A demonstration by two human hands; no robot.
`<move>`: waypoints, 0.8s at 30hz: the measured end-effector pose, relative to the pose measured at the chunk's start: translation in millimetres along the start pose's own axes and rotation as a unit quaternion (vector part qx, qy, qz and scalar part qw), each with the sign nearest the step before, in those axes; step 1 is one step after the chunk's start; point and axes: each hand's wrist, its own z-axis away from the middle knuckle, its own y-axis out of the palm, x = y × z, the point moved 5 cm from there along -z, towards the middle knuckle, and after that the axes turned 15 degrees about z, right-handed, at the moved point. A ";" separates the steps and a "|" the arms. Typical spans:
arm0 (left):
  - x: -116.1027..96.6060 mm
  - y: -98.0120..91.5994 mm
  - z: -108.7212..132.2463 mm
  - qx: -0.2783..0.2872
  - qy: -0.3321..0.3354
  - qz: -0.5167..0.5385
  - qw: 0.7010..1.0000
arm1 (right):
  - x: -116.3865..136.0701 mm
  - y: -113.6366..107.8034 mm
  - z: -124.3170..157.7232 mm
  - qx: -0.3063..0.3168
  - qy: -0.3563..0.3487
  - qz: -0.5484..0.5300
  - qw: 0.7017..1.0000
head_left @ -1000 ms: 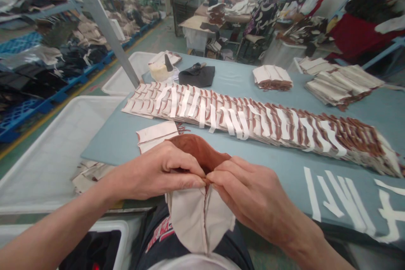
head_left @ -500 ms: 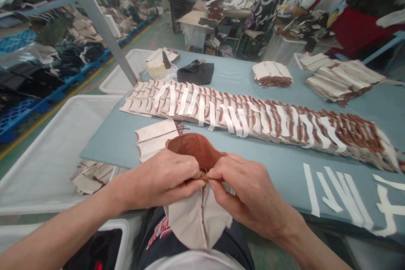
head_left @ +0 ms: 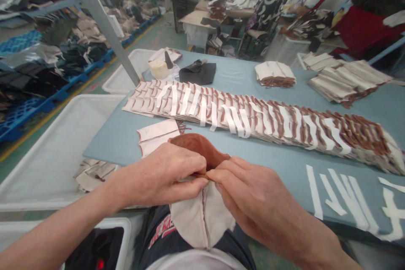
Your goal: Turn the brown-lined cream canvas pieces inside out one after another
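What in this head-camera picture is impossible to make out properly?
All in the head view:
The join in the cream fabric piece: hidden by the fingers of the left hand and right hand.
The red print on dark clothing: partly hidden by that piece.
The dark object with a red light: cut off by the bottom edge.
The far tables: items too small to tell.
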 end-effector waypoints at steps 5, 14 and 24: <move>-2.4 12.0 -12.4 -0.066 -0.068 -0.045 0.994 | -4.7 -0.6 0.2 0.003 0.026 0.056 0.998; 4.2 13.6 -1.6 -0.135 0.037 0.211 0.967 | -65.6 20.9 -2.8 -0.001 0.112 -0.257 0.960; -6.9 -10.4 12.3 -0.238 0.054 0.233 0.941 | -82.3 45.9 2.3 0.004 0.140 -0.486 0.863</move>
